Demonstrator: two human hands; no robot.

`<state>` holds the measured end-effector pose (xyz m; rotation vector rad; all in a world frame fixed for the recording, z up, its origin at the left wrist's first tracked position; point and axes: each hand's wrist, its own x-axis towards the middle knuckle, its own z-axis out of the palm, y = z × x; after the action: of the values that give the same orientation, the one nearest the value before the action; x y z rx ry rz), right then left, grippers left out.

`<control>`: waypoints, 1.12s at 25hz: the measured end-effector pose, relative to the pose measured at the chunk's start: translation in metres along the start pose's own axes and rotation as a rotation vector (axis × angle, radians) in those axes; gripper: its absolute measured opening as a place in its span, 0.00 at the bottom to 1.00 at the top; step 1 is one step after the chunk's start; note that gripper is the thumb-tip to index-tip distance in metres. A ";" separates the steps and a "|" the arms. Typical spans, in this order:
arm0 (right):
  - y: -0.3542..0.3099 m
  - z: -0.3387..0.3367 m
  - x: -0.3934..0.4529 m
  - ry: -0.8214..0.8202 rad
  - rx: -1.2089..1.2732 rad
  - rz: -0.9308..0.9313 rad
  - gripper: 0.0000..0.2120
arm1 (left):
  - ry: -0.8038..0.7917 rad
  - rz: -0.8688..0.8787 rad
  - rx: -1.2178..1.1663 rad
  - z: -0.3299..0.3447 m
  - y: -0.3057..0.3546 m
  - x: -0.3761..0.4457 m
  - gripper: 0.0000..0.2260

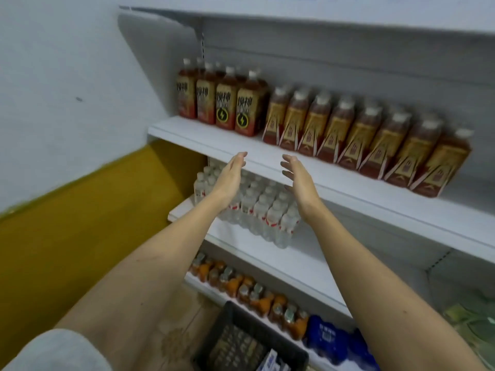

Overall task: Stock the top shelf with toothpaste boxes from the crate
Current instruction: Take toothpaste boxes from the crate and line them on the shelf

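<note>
Fingers [288,163] straight and spread on both sides, holding nothing; left hand [230,175] and right hand [297,180] palms facing, just before the bottle shelf [203,137]. Toothpaste boxes [270,360] down in the black crate [233,314]; top shelf [294,17] overhead. Risk: clipping the brown bottles [230,103] and toppling a row.

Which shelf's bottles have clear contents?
The clear bottles on the shelf directly behind both hands; the shelf above holds brown bottles, the one below orange bottles.
</note>
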<state>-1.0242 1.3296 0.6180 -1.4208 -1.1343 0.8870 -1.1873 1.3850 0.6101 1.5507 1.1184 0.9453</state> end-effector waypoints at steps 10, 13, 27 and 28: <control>0.195 -0.013 -0.046 -0.185 -0.028 0.446 0.23 | 0.024 -0.543 -0.194 0.088 -0.186 -0.059 0.25; 0.269 -0.014 -0.070 -0.183 -0.032 0.668 0.24 | 0.057 -0.701 -0.210 0.114 -0.254 -0.081 0.27; 0.742 0.009 -0.174 -0.126 -0.210 1.240 0.08 | -0.084 -1.128 0.055 0.273 -0.713 -0.200 0.13; 0.776 0.013 -0.172 -0.190 -0.295 1.193 0.09 | -0.098 -1.110 0.092 0.284 -0.748 -0.202 0.16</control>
<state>-0.9501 1.1797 -0.1594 -2.3356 -0.4501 1.7334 -1.1332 1.2014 -0.1923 0.7784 1.6609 0.0572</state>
